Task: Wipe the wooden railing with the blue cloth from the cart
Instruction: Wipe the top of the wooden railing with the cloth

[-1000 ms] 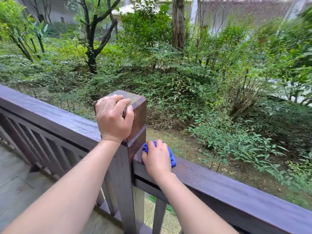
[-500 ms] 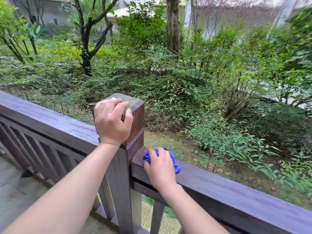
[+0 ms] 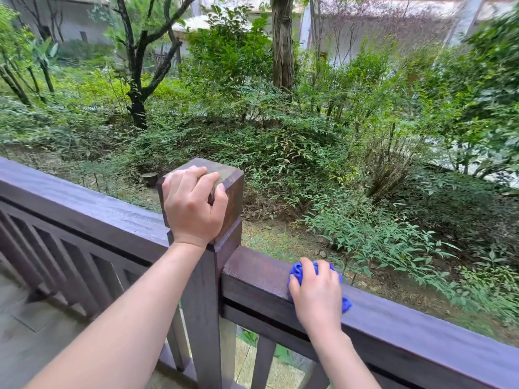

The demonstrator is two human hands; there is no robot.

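A dark brown wooden railing (image 3: 421, 324) runs across the view from left to lower right, broken by a square post (image 3: 227, 197). My right hand (image 3: 316, 293) presses a bunched blue cloth (image 3: 297, 271) flat on the top of the rail, a short way right of the post. Most of the cloth is hidden under my palm; blue shows at the fingers and at the hand's right edge. My left hand (image 3: 193, 203) rests over the top of the post, fingers curled onto its cap.
Vertical wooden balusters (image 3: 70, 265) fill the fence below the rail. Grey paving (image 3: 33, 332) lies at lower left on my side. Beyond the railing are bare ground, dense green shrubs (image 3: 365, 234) and tree trunks (image 3: 282, 43). The cart is not in view.
My right hand has slid the blue cloth to the right along the rail, away from the post. My left hand has stayed on the post top.
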